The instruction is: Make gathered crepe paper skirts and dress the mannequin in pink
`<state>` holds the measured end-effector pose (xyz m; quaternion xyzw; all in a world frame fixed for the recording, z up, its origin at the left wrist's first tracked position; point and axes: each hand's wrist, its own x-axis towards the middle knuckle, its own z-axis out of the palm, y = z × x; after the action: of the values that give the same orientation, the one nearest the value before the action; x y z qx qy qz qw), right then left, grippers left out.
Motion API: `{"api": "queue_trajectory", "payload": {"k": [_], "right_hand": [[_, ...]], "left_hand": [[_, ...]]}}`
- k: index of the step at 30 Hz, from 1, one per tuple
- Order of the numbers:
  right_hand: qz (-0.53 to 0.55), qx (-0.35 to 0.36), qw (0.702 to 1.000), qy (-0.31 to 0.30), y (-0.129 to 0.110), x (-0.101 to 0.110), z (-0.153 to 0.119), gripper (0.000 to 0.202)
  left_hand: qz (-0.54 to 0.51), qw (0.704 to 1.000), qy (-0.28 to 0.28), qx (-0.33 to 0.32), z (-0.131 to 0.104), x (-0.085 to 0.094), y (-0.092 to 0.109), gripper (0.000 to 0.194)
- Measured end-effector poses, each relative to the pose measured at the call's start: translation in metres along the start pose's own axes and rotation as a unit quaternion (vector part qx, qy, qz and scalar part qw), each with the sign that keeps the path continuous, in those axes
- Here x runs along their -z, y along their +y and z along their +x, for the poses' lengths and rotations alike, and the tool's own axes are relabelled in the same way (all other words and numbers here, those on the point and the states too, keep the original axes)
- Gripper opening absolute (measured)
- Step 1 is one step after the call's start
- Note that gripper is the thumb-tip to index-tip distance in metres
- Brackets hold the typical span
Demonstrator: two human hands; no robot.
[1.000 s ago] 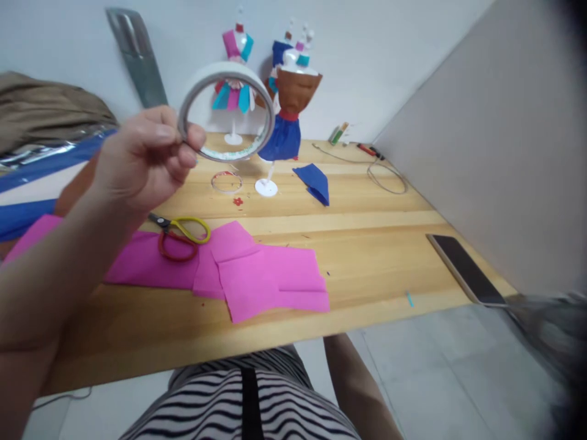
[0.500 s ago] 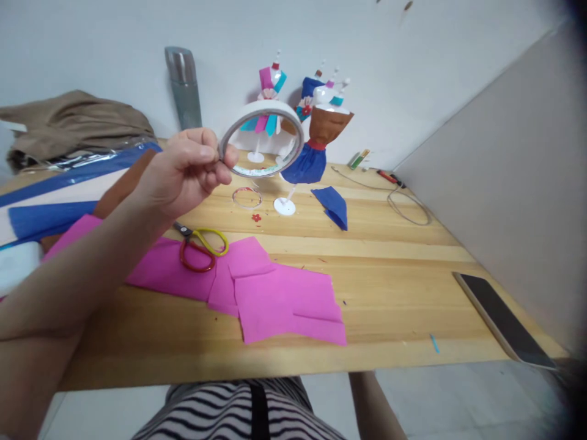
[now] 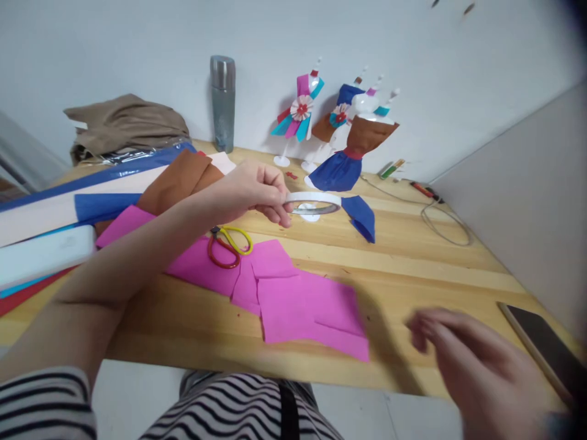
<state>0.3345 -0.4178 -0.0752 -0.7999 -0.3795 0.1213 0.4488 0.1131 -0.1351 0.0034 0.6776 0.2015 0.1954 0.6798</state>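
Observation:
My left hand (image 3: 261, 189) pinches a roll of white tape (image 3: 337, 200) by its left edge, holding it nearly flat above the table. Below it, scissors (image 3: 224, 260) with one red and one yellow handle lie on pink crepe paper (image 3: 284, 308). The paper sits in overlapping pieces near the table's front edge. Over the right side of the table, my right hand (image 3: 477, 360) is smeared by motion; its fingers look bent, and I cannot tell whether anything is in them.
Paper-dressed figures (image 3: 362, 140) on white stands are at the back, with a folded blue paper piece (image 3: 360, 217) in front. A grey flask (image 3: 223, 104) stands by the wall. Coloured paper (image 3: 178, 177) and a brown cloth (image 3: 131, 122) lie left; a phone (image 3: 541, 342) and a cable (image 3: 440, 223) lie right.
My left hand has lowered the tape roll and tipped it from upright to nearly flat. My right hand has come up from below the table edge. The view has shifted left.

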Motion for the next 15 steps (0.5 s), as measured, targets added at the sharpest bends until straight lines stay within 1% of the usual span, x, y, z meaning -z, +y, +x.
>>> {"api": "queue_trajectory", "payload": {"k": [1, 2, 4, 5, 6, 7, 8, 9, 11, 13, 15], "right_hand": [[0.018, 0.002, 0.997, -0.071, -0.011, -0.017, 0.012, 0.021], [0.017, 0.021, 0.990, -0.135, -0.022, -0.037, 0.026, 0.025], [-0.046, 0.089, 0.968, -0.231, -0.042, -0.080, 0.054, 0.028], [-0.105, 0.119, 0.957, -0.244, -0.049, -0.100, 0.066, 0.031], [-0.162, 0.130, 0.946, -0.249, -0.055, -0.119, 0.075, 0.035], [-0.203, 0.141, 0.935, -0.255, -0.060, -0.134, 0.083, 0.038], [-0.221, 0.145, 0.930, -0.256, -0.062, -0.147, 0.088, 0.038], [-0.224, 0.140, 0.927, -0.267, -0.064, -0.156, 0.091, 0.034], [-0.211, 0.140, 0.922, -0.292, -0.065, -0.164, 0.093, 0.026], [-0.191, 0.144, 0.918, -0.316, -0.066, -0.164, 0.094, 0.024], [-0.177, 0.143, 0.916, -0.331, -0.066, -0.158, 0.093, 0.026]], "left_hand": [[0.009, 1.000, 0.000, 0.005, -0.002, -0.002, 0.001, 0.013], [0.014, 1.000, -0.001, 0.007, -0.003, -0.003, 0.002, 0.012], [0.020, 1.000, -0.006, 0.010, -0.005, -0.005, 0.003, 0.011], [0.020, 1.000, -0.009, 0.011, -0.006, -0.006, 0.003, 0.012], [0.019, 1.000, -0.010, 0.011, -0.006, -0.006, 0.003, 0.012], [0.017, 1.000, -0.012, 0.011, -0.006, -0.005, 0.003, 0.013], [0.013, 1.000, -0.014, 0.012, -0.006, -0.004, 0.003, 0.013], [0.008, 1.000, -0.016, 0.013, -0.005, -0.003, 0.002, 0.013], [-0.001, 1.000, -0.017, 0.021, -0.003, 0.001, 0.002, 0.014], [-0.008, 0.999, -0.017, 0.027, -0.002, 0.006, 0.001, 0.015], [-0.016, 1.000, -0.014, 0.021, 0.000, 0.010, 0.001, 0.015]]}}
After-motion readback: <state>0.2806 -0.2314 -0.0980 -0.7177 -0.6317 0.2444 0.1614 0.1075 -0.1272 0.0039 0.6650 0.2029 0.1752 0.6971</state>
